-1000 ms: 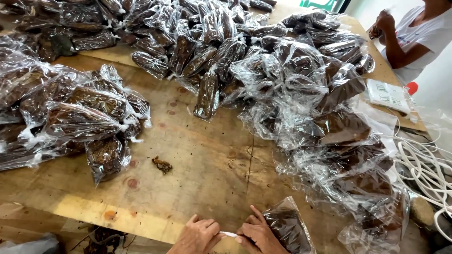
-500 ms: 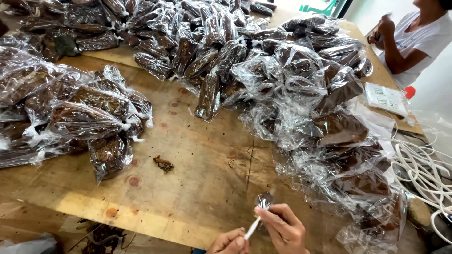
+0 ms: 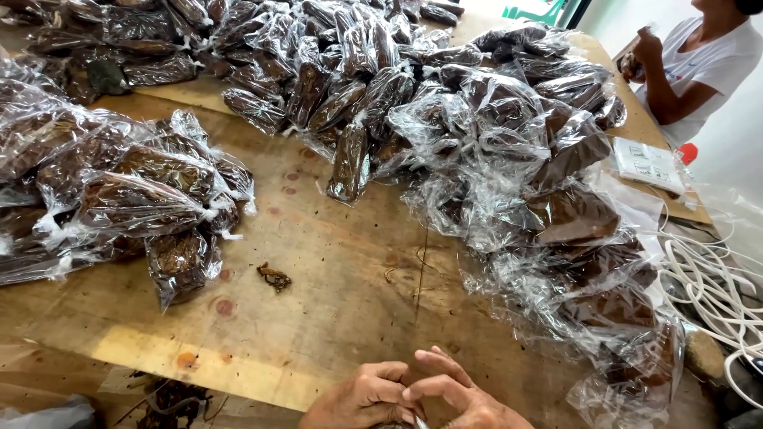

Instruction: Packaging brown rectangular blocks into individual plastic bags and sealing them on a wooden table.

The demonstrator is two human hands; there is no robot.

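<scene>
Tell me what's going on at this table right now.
A person's left hand and right hand are pressed together at the near edge of a wooden table, pinching something small and mostly hidden. Clear plastic bags of dark brown material are piled around. Another person in a white shirt sits at the far corner.

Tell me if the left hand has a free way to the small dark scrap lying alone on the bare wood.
Probably yes. The left hand is pressed against the right hand at the near edge, and only bare wooden table lies between it and the dark scrap; the nearest tied bag sits off to the side.
</scene>
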